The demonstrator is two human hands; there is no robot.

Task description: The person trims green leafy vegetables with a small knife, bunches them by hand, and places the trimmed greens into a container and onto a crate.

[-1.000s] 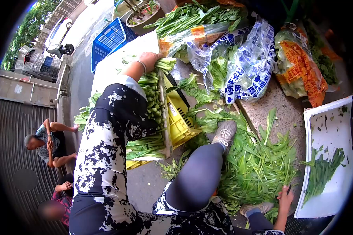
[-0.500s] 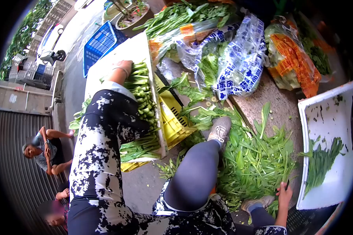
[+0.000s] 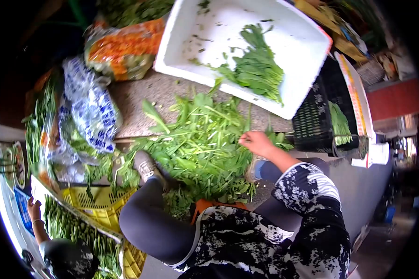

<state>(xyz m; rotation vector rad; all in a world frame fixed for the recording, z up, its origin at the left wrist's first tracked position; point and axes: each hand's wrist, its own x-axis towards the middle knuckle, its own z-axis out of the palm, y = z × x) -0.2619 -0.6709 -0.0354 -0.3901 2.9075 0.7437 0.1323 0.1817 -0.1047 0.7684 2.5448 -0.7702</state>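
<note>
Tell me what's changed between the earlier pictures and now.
The view swung to the person's right. The left hand has let go of the green stems and drawn clear of them. The right hand stays at the leaf pile; greens still lie in the white foam box.

Top point(image 3: 239, 228): black and white, irregular blotched print, pale edging at the hem. Sleeves point(image 3: 294, 187): loose, matching print, the right one showing white streaks. Leggings point(image 3: 154, 223): plain, dark grey. Shoes point(image 3: 147, 166): lace-up, grey-beige. Sock point(image 3: 260, 169): light blue. Bracelet point(image 3: 38, 221): thin band, left side.
</note>
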